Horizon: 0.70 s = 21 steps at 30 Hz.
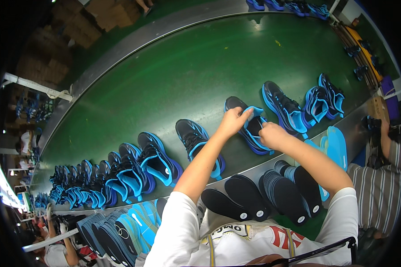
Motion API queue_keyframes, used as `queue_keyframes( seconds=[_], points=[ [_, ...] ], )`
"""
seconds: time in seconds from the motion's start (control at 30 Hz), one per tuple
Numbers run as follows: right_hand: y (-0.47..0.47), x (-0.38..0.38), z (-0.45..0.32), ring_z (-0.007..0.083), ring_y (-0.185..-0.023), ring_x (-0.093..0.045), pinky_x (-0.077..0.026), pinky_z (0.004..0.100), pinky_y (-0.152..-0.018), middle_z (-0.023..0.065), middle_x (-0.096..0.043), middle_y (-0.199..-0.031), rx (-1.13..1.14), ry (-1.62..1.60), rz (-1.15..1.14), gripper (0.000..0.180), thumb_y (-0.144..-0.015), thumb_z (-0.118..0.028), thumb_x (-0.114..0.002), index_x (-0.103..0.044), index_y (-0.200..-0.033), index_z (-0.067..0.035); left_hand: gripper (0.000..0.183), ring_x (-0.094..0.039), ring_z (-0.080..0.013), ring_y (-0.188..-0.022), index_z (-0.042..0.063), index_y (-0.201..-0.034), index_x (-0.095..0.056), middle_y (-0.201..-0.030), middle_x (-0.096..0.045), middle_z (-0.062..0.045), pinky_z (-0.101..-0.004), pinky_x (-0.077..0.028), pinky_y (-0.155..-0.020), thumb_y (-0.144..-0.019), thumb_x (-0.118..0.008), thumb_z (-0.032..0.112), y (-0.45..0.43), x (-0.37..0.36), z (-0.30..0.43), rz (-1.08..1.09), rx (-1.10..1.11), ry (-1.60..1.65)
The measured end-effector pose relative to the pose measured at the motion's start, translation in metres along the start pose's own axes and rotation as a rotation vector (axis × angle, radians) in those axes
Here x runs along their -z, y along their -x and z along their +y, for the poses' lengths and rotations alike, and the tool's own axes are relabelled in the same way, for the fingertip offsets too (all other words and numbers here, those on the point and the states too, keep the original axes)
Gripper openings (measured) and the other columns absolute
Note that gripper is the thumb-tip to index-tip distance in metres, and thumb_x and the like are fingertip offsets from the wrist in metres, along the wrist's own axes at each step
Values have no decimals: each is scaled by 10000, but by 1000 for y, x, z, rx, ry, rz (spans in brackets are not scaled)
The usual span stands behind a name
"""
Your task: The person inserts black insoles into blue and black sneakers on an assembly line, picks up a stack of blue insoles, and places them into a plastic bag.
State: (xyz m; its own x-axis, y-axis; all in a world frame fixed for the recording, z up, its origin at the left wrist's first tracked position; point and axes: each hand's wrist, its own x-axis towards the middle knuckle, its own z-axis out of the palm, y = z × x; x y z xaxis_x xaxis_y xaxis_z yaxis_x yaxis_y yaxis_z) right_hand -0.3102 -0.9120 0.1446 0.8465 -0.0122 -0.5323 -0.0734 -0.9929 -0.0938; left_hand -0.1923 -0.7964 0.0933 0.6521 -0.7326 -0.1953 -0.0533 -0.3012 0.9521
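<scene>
A black-and-blue sneaker rests in front of me on the green conveyor belt, its toe pointing away. My left hand pinches the sneaker's blue-lined tongue and holds it up. On the other side of the opening, my right hand has its fingers curled at the collar, with the fingertips partly hidden. Between the hands, the shoe's inside looks dark. One more sneaker stands to the left, partly covered by my left forearm. To the right is another sneaker.
A long row of sneakers lines the belt's near edge on the left. Stacks of black insoles lie close to my body, with blue insoles at the right and blue insoles at the left. A person in a striped shirt is at the right.
</scene>
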Motion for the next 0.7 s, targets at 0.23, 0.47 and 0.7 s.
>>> queue_keyframes(
  seconds=[0.23, 0.47, 0.7],
  points=[
    [-19, -31, 3, 248, -848, -529, -458, 342, -697, 122, -532, -822, 69, 85, 185, 137, -732, -119, -469, -580, -740, -39, 500, -420, -117, -507, -32, -638, -500, -512, -454, -83, -309, -363, -462, -794, -506, 443, 1, -2, 7, -12, 9, -31],
    [-25, -31, 5, 232, -841, -524, -436, 330, -709, 115, -557, -875, 106, 153, 89, 133, -737, -124, -458, -572, -773, -64, 481, -428, -134, -535, -25, -647, -497, -540, -464, -95, -310, -375, -498, -810, -490, 427, -4, -4, -6, 31, -7, -44],
    [-30, -26, 2, 239, -981, -466, -390, 297, -786, 111, -531, -1010, 167, 343, -136, 203, -751, -152, -466, -640, -824, -76, 464, -427, -128, -536, -20, -675, -517, -547, -470, -78, -304, -370, -494, -811, -491, 423, 0, -2, -5, 2, 14, -21]
  ],
)
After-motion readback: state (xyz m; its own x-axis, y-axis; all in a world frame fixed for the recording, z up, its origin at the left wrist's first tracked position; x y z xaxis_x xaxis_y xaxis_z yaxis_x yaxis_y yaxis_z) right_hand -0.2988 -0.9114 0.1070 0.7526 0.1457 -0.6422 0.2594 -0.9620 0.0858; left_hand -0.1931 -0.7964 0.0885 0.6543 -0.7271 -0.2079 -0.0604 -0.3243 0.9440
